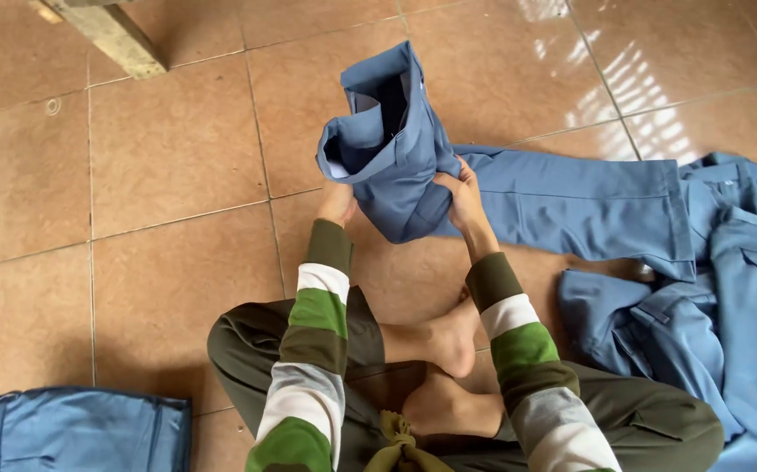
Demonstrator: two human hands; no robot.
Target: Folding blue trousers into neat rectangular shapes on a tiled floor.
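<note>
- At bottom left: folded blue garment point(84, 431) lies flat on the tiled floor point(169, 166), well apart from both hands.
- Top left: slanted wooden leg point(112, 33) stands on the tiles, cut off by the frame edge.
- Left of centre: left hand point(336, 203) sits under the lower left edge of the blue garment bundle point(391, 144). Fingers are hidden behind the cloth, so cannot tell whether they are clenched on it; the hand is touching it.
- Left forearm wears a green, white and olive striped sleeve point(313, 341).
- Centre: bundle is held up off the floor, roughly upright, open end at top with the darker inside showing. Lower end narrows between the two hands.
- Below the bundle: person sits cross-legged in olive trousers point(247, 345), bare feet point(448, 367) crossed between the forearms.
- Right of centre: right hand point(463, 199) grips the bundle's right edge, fingers curled and clenched into the fabric, thumb on the near side.
- Right of the bundle: the same cloth runs on as a flat blue trouser leg point(588, 205) lying on the tiles.
- Far right: pile of blue garments point(728, 288), loosely heaped, one pocket flap visible; it touches the person's right knee.
</note>
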